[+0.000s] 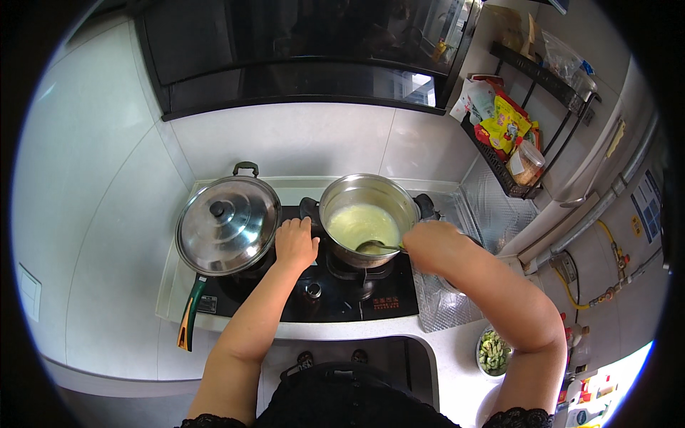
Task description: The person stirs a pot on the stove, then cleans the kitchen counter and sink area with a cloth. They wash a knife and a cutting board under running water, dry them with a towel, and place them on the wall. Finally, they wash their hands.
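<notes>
A steel pot point(335, 246) with two black side handles stands on the right burner, holding pale yellow-green, creamy liquid point(364, 225). My right hand point(435, 246) is closed around the handle of a metal ladle point(372, 247), whose bowl dips into the liquid near the pot's front wall. My left hand point(296, 242) is beside the pot's left handle point(310, 208); its thumb stands apart and its fingertips reach the handle's lower end. Whether they touch it is hard to make out. A lidded pan point(228, 227) with a green and wood-coloured handle sits to the left.
Both vessels stand on a black gas stove point(300, 307). A bowl of chopped green pieces point(494, 352) is on the counter under my right arm. Packets and a jar fill a black wall rack point(531, 128) at the right. The dark range hood point(300, 78) hangs behind.
</notes>
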A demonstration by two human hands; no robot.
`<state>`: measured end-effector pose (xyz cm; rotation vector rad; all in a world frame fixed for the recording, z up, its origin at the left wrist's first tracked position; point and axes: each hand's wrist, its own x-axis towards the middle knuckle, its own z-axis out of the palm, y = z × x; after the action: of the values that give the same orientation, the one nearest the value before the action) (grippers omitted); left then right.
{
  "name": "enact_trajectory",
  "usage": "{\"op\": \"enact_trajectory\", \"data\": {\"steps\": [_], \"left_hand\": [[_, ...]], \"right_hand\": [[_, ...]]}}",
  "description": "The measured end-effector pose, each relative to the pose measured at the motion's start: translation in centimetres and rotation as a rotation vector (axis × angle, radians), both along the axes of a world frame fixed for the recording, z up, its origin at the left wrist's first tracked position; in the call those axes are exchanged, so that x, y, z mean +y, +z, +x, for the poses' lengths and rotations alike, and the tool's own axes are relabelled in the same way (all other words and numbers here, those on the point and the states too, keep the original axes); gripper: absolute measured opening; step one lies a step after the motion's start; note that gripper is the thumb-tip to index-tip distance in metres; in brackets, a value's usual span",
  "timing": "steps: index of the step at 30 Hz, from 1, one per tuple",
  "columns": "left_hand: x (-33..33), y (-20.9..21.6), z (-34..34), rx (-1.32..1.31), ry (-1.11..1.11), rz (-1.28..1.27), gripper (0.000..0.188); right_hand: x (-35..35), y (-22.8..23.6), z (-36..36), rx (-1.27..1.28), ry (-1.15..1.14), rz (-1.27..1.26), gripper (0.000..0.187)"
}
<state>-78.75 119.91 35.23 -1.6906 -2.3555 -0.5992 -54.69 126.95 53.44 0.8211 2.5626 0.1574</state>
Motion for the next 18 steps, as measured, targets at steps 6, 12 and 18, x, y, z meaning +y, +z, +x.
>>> {"op": "enact_trajectory", "data": {"steps": [6, 12, 18], "left_hand": [[0.1, 0.1, 0.0, 0.004, -0.006, -0.001, 0.048], [0.0, -0.1, 0.0, 0.008, -0.007, 0.003, 0.049], [0.0, 0.1, 0.0, 0.007, -0.007, 0.000, 0.049]], "right_hand": [[-0.5, -2.1, -1.6, 0.110, -0.012, 0.011, 0.018], [-0.8, -6.4, -2.7, 0.235, -0.086, 0.079, 0.022], [1.1, -11.6, -2.9, 0.294, -0.168, 0.163, 0.031]]}}
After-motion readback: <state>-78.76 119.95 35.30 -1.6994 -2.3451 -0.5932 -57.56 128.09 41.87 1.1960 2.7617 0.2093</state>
